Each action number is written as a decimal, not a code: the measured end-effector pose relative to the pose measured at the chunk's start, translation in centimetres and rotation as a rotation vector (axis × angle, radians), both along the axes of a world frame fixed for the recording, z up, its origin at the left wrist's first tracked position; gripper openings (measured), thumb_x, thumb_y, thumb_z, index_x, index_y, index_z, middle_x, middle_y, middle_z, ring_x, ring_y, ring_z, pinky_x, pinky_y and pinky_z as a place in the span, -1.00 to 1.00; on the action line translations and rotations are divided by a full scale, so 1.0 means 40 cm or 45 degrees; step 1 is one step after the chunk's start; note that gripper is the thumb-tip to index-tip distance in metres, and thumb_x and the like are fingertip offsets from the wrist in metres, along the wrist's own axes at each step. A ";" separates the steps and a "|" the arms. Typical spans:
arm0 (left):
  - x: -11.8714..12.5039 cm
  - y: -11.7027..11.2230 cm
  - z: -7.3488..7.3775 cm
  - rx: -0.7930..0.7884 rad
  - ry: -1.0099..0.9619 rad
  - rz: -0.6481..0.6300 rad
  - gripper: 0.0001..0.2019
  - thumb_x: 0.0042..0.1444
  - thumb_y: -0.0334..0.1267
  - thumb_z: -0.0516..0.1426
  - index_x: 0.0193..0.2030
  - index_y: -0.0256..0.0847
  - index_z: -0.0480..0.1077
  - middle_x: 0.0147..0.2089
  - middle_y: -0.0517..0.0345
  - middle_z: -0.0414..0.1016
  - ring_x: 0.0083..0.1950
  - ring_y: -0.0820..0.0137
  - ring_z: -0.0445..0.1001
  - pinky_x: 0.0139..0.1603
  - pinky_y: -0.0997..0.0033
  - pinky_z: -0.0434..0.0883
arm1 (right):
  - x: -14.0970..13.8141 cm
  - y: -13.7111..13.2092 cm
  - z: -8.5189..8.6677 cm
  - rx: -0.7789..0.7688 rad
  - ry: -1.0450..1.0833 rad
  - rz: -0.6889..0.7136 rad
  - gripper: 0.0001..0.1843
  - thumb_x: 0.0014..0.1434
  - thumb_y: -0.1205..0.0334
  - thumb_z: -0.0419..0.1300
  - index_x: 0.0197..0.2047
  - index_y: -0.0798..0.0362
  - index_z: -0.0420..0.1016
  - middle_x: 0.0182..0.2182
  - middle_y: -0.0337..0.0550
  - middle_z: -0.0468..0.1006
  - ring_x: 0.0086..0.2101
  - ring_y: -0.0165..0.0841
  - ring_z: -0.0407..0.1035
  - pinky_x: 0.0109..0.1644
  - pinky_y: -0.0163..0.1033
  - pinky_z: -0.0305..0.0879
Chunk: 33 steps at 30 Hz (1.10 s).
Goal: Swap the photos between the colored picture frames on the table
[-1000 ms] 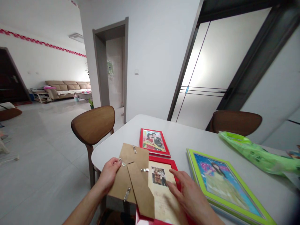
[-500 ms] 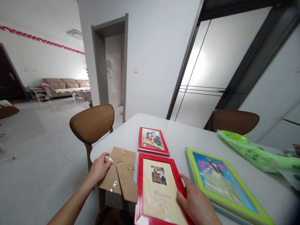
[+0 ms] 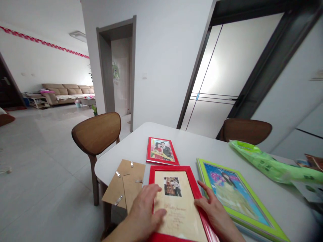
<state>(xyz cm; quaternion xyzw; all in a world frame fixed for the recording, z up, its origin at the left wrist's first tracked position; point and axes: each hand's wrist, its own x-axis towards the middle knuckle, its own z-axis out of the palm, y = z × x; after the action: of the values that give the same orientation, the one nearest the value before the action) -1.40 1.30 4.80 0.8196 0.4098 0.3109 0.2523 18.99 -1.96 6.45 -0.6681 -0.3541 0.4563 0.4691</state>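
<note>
A red picture frame (image 3: 189,183) lies at the near edge of the table, with a cream insert sheet (image 3: 174,218) and a small printed photo at its top. My left hand (image 3: 146,210) is over the frame's left side, thumb and fingers apart above the sheet. At the right edge, my right hand (image 3: 214,215) grips the frame, thumb at the rim and index finger stretched out. Left of the frame is a brown backing board (image 3: 114,190) with metal clips and a stand flap, partly hidden by my left hand.
A smaller red framed photo (image 3: 161,150) lies farther back on the white table (image 3: 188,143). To the right are a large green picture frame (image 3: 274,232) and a green plastic bag (image 3: 267,166). Wooden chairs stand at the left (image 3: 98,132) and far right (image 3: 247,131).
My left hand has let go of the backing board and moved right onto the red frame's left side. My right hand stays at the frame's right edge, its index finger now lifted away.
</note>
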 end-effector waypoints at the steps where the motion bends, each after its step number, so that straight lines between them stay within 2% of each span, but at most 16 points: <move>1: 0.026 -0.019 0.001 -0.001 -0.006 -0.114 -0.47 -0.18 -0.31 0.18 0.01 -0.25 0.19 0.08 -0.04 0.23 0.09 0.23 0.19 0.09 0.24 0.17 | -0.003 -0.002 0.013 -0.009 0.139 -0.016 -0.18 -0.12 0.22 0.04 0.20 -0.01 -0.26 -0.51 -0.25 0.49 -0.54 -0.30 0.41 -0.43 -0.23 0.30; 4: 0.086 -0.049 0.000 0.062 0.004 -0.350 -0.25 -0.32 -0.13 0.28 0.05 -0.32 0.14 0.15 -0.21 0.11 0.14 0.06 0.11 0.09 0.05 0.14 | -0.012 -0.009 0.045 0.005 0.382 -0.041 -0.16 -0.12 0.21 0.06 0.20 -0.10 -0.26 -0.43 -0.24 0.53 -0.50 -0.28 0.43 -0.40 -0.21 0.32; 7: 0.114 -0.054 0.008 0.190 -0.077 -0.417 -0.22 -0.28 -0.05 0.26 0.08 -0.32 0.09 0.16 -0.25 0.09 0.14 0.04 0.10 0.07 0.02 0.15 | -0.025 -0.012 0.066 0.060 0.514 -0.009 -0.11 -0.11 0.20 0.09 0.21 -0.13 -0.34 -0.36 -0.22 0.55 -0.44 -0.26 0.44 -0.36 -0.16 0.34; 9: 0.117 -0.055 0.020 0.286 -0.160 -0.424 -0.26 -0.25 -0.09 0.25 0.08 -0.30 0.07 0.13 -0.22 0.14 0.11 0.07 0.15 0.07 0.07 0.18 | -0.034 -0.012 0.073 0.106 0.528 0.039 -0.07 -0.10 0.17 0.13 0.22 -0.11 -0.40 -0.30 -0.18 0.54 -0.41 -0.25 0.44 -0.33 -0.13 0.34; 11: 0.109 -0.058 0.033 0.365 -0.203 -0.423 -0.35 -0.17 -0.23 0.20 0.08 -0.29 0.05 0.06 -0.16 0.23 0.04 0.13 0.24 0.02 0.15 0.26 | -0.041 -0.008 0.075 0.152 0.483 0.087 -0.04 -0.09 0.13 0.16 0.22 -0.08 -0.42 -0.24 -0.11 0.52 -0.39 -0.25 0.44 -0.31 -0.12 0.34; 14: 0.082 -0.061 0.044 0.432 -0.171 -0.395 -0.44 -0.12 -0.45 0.05 0.08 -0.27 0.01 -0.07 -0.09 0.34 -0.09 0.22 0.34 -0.13 0.26 0.38 | -0.043 0.005 0.068 0.184 0.418 0.131 -0.02 -0.09 0.11 0.18 0.22 -0.07 -0.42 -0.21 -0.07 0.51 -0.39 -0.24 0.45 -0.30 -0.11 0.35; 16: 0.060 -0.059 0.044 0.429 -0.142 -0.322 -0.43 -0.12 -0.50 0.01 0.09 -0.25 -0.02 -0.10 -0.07 0.35 -0.13 0.25 0.36 -0.17 0.30 0.40 | -0.042 0.015 0.061 0.187 0.417 0.135 -0.02 -0.10 0.13 0.20 0.22 -0.09 -0.40 -0.24 -0.10 0.53 -0.39 -0.25 0.45 -0.29 -0.11 0.35; 19: 0.035 -0.052 0.041 0.416 -0.100 -0.213 -0.36 -0.13 -0.40 0.10 0.11 -0.22 -0.07 -0.02 -0.07 0.29 -0.05 0.22 0.31 -0.08 0.24 0.35 | -0.044 0.026 0.055 0.204 0.462 0.108 -0.03 -0.12 0.14 0.22 0.21 -0.11 -0.35 -0.27 -0.11 0.54 -0.40 -0.25 0.45 -0.28 -0.10 0.36; 22: 0.030 -0.046 0.041 0.464 -0.029 -0.237 -0.33 -0.14 -0.33 0.14 0.12 -0.25 -0.08 0.05 -0.11 0.22 0.01 0.16 0.25 -0.01 0.17 0.29 | -0.050 0.028 0.061 0.202 0.507 0.084 -0.06 -0.13 0.13 0.21 0.21 -0.12 -0.29 -0.26 -0.10 0.53 -0.41 -0.26 0.45 -0.28 -0.12 0.36; 27: 0.046 -0.040 0.039 0.509 -0.045 -0.316 -0.50 -0.05 -0.46 0.00 0.08 -0.26 0.02 0.01 -0.07 0.27 0.00 0.26 0.26 0.01 0.28 0.27 | -0.049 0.017 0.075 0.131 0.524 0.091 -0.10 -0.11 0.13 0.18 0.21 -0.13 -0.25 -0.27 -0.12 0.53 -0.42 -0.24 0.45 -0.34 -0.11 0.36; 31: 0.068 -0.037 0.032 0.446 -0.149 -0.313 -0.39 -0.12 -0.21 0.12 0.08 -0.30 0.01 0.07 -0.17 0.19 0.05 0.13 0.22 0.02 0.14 0.25 | -0.046 0.009 0.077 0.109 0.511 0.053 -0.12 -0.12 0.15 0.16 0.21 -0.12 -0.23 -0.33 -0.15 0.54 -0.46 -0.27 0.44 -0.36 -0.14 0.35; 33: 0.079 -0.039 0.032 0.446 -0.163 -0.307 -0.35 -0.16 -0.15 0.14 0.08 -0.31 0.02 0.07 -0.20 0.18 0.05 0.08 0.22 0.00 0.09 0.25 | -0.048 0.009 0.079 0.112 0.471 0.059 -0.13 -0.12 0.13 0.15 0.20 -0.14 -0.23 -0.34 -0.19 0.54 -0.51 -0.30 0.42 -0.39 -0.16 0.34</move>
<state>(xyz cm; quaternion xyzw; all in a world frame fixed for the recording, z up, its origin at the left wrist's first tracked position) 1.77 -0.26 6.07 0.8727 0.2315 0.3963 0.1668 17.06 -1.60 9.62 -0.5432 -0.2968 0.5661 0.5444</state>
